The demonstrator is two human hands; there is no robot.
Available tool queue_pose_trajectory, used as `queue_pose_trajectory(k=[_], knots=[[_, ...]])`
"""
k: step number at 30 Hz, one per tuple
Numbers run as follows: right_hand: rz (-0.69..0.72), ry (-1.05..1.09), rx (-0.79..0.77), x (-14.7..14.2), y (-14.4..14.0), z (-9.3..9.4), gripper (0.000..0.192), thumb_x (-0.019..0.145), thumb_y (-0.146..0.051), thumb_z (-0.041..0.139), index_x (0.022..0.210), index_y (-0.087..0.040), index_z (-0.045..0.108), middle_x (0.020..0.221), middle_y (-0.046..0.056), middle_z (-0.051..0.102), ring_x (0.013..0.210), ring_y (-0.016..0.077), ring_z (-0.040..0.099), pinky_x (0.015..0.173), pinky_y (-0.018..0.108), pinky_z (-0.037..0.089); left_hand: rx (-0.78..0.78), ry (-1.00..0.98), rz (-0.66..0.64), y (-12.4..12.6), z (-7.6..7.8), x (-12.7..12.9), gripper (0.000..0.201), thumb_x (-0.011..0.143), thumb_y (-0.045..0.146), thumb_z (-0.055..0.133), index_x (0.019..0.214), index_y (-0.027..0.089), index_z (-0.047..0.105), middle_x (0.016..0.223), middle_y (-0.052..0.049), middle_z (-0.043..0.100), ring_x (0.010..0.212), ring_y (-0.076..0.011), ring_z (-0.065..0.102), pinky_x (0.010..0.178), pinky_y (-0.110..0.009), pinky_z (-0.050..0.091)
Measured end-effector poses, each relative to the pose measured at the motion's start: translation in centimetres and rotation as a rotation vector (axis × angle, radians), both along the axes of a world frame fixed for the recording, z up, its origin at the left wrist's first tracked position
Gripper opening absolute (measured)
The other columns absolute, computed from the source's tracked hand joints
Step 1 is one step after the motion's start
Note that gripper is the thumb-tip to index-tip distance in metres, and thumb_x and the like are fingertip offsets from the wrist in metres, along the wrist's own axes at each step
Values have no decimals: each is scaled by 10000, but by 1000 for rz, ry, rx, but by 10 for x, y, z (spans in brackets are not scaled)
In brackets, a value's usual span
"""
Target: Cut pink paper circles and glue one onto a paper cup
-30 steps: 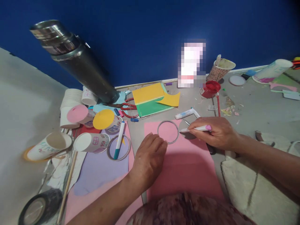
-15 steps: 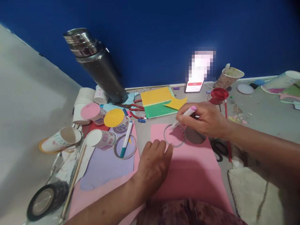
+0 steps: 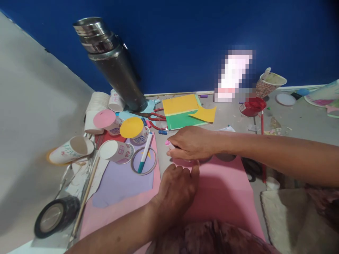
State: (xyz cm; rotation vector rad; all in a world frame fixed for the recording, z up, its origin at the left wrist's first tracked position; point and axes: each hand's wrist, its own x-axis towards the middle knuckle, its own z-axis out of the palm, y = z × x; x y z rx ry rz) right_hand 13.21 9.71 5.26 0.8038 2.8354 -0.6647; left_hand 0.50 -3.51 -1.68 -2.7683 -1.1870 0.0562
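Marker [image 3: 170, 144], pink end left, clamped in our right fingers [image 3: 178, 135].
Left hand [image 3: 178, 185] lies nearer; its grip we cannot tell.

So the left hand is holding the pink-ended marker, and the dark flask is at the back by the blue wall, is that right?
Not quite: it's the right hand that holds the pink-ended marker, as the head view shows. The dark flask is indeed at the back by the blue wall.
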Motion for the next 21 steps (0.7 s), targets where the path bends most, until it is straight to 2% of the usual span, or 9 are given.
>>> queue_pose_trajectory(k=[5, 9, 15, 21], knots=[[40, -133, -15, -14, -3, 2, 322, 920, -318, 462, 886, -138, 726, 857, 158, 754, 718, 257, 652, 539, 304, 308, 36, -58, 1, 0, 4, 3, 518, 810, 39, 552, 1328, 37, 547, 693, -38, 651, 634, -227, 641, 637, -394, 529], [49, -187, -7, -19, -4, 2, 305, 919, -283, 475, 896, -140, 743, 900, 159, 764, 785, 275, 681, 564, 307, 346, -12, -74, -16, 4, 6, 2, 508, 790, 44, 592, 1298, 39, 567, 655, -27, 658, 585, -218, 644, 575, -365, 514], [-6, -88, 79, -18, 4, -8, 300, 918, -287, 461, 938, -141, 723, 913, 145, 763, 764, 249, 662, 535, 302, 277, -54, -61, -25, 6, 9, 4, 529, 765, 31, 606, 1292, 17, 565, 615, 1, 633, 549, -199, 628, 552, -353, 509], [-123, 4, 154, -7, 24, -17, 310, 946, -310, 440, 878, -146, 693, 860, 133, 746, 706, 217, 607, 543, 303, 235, 22, -60, -11, 2, 3, 4, 562, 780, 22, 595, 1338, 11, 524, 622, 21, 597, 555, -190, 605, 548, -355, 506]])
